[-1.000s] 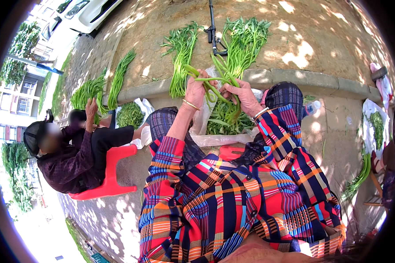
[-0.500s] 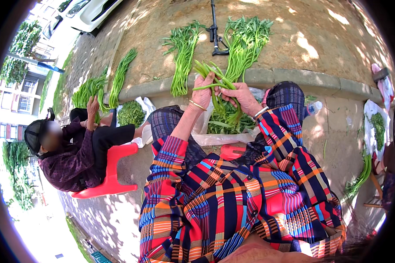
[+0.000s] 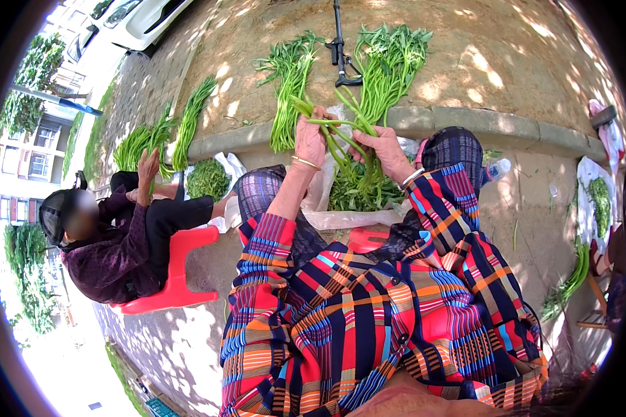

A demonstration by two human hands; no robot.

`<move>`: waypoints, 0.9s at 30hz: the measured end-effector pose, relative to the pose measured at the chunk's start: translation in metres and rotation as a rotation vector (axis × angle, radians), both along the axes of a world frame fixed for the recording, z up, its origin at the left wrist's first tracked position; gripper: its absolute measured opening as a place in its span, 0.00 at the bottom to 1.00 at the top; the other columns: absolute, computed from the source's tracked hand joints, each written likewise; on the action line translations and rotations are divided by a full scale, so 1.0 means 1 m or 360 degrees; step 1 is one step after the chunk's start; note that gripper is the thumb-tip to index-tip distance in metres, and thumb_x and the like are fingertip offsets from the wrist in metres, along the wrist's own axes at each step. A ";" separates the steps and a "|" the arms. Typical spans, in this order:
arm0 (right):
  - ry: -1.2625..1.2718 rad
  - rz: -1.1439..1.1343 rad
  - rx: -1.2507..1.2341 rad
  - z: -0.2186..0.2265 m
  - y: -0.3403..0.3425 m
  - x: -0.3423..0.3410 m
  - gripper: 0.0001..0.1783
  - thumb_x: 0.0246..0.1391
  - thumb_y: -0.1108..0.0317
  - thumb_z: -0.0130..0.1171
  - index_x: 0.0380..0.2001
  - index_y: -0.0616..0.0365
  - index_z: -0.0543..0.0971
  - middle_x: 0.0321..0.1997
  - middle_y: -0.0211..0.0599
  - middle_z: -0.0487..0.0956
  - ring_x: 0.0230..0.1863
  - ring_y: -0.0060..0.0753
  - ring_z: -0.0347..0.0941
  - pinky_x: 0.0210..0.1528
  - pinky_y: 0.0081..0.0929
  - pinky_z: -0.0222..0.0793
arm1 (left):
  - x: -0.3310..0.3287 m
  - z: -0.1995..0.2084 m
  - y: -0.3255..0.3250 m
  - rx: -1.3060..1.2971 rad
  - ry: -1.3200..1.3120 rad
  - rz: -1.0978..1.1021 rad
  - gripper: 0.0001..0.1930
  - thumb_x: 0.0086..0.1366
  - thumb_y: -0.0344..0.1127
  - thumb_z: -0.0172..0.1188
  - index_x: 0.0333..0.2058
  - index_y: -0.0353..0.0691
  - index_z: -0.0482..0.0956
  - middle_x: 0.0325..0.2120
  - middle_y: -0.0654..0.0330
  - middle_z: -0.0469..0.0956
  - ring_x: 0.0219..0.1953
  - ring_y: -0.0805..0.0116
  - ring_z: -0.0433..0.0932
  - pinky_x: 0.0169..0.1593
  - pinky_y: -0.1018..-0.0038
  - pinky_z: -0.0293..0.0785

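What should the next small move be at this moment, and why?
Probably ease the right hand away from the left hand to separate the green stems: both hands grip them, one stem bridges the gap between the hands, and the open plastic bag of leafy greens sits just below.

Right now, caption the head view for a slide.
Left hand and right hand hold green stems above leafy greens on plastic.

Worn are a multicoloured plaid shirt [image 3: 389,313], dark checked trousers [image 3: 453,154] and a gold-toned bangle [image 3: 305,162].
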State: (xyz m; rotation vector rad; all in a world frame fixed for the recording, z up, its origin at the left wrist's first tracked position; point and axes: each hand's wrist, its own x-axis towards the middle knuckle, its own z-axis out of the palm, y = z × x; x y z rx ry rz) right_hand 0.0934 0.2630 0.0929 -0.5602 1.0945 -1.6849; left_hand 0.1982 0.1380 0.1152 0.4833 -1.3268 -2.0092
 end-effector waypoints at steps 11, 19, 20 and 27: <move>-0.0113 -0.0260 0.0050 -0.006 0.000 -0.006 0.14 0.47 0.60 0.59 0.20 0.61 0.74 0.17 0.32 0.73 0.12 0.20 0.68 0.11 0.13 0.60 | 0.014 -0.014 -0.012 0.0650 0.0233 -0.0140 0.12 0.62 0.44 0.49 0.33 0.41 0.64 0.19 0.60 0.66 0.19 0.67 0.66 0.25 0.69 0.65; 0.0117 -0.0214 0.0092 -0.011 -0.002 -0.004 0.13 0.50 0.60 0.56 0.23 0.60 0.74 0.17 0.30 0.73 0.12 0.19 0.67 0.12 0.13 0.59 | -0.003 -0.009 0.016 0.0467 0.0207 -0.0284 0.13 0.58 0.38 0.55 0.38 0.37 0.69 0.29 0.60 0.71 0.22 0.71 0.69 0.29 0.72 0.68; 0.0143 -0.0219 0.0094 -0.010 -0.002 -0.003 0.13 0.50 0.60 0.56 0.23 0.60 0.74 0.17 0.30 0.73 0.12 0.19 0.67 0.12 0.13 0.59 | -0.004 -0.006 0.018 0.0451 0.0188 -0.0287 0.13 0.58 0.38 0.55 0.38 0.36 0.69 0.27 0.60 0.71 0.22 0.71 0.69 0.29 0.73 0.68; 0.0440 -0.0101 0.0132 0.000 0.000 0.004 0.14 0.47 0.59 0.59 0.22 0.60 0.75 0.15 0.27 0.72 0.11 0.16 0.65 0.11 0.13 0.59 | -0.002 -0.009 0.012 0.0452 0.0128 -0.0314 0.12 0.60 0.38 0.53 0.36 0.35 0.69 0.22 0.60 0.71 0.22 0.71 0.69 0.28 0.76 0.67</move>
